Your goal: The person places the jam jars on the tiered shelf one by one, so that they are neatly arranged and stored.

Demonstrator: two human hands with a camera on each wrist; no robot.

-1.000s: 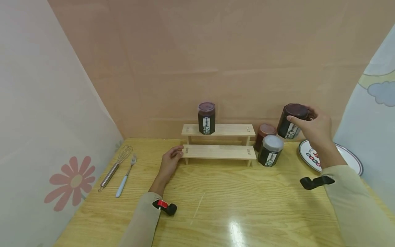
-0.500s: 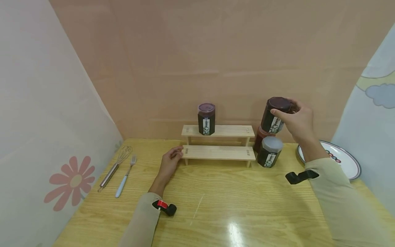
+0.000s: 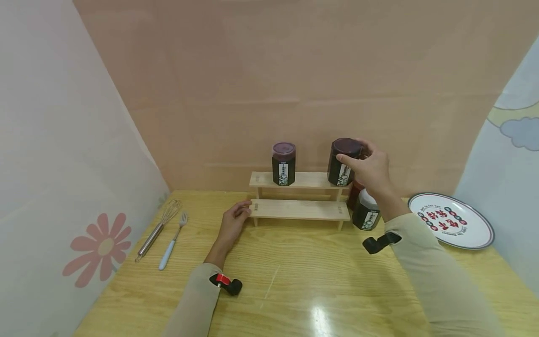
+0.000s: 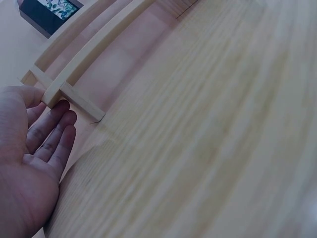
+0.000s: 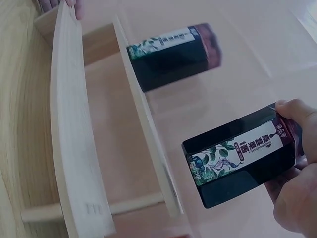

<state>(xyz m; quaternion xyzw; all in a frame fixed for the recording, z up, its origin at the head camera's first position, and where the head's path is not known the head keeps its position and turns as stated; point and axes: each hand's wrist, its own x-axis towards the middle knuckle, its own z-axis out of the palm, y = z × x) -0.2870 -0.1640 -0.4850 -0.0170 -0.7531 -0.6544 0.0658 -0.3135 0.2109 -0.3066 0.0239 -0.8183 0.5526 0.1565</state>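
My right hand grips a dark faceted jar with a labelled front by its lid end, thumb on the near side. It is upright at the right end of the upper tier of a two-tier wooden rack. In the right wrist view, a narrow gap shows between the jar's base and the upper board. Another dark jar with a purplish lid stands on that tier, left of centre. With thumb and fingers, my left hand pinches the left end of the lower board.
Right of the rack stand a white-lidded jar and a reddish jar, partly hidden by the right hand and arm. A printed oval plate lies farther right. At left lie a whisk and a blue-handled fork.
My right hand has carried the gripped jar leftward, from above the plate past the other jars to the rack's upper right end. The left hand has stayed at the lower board.
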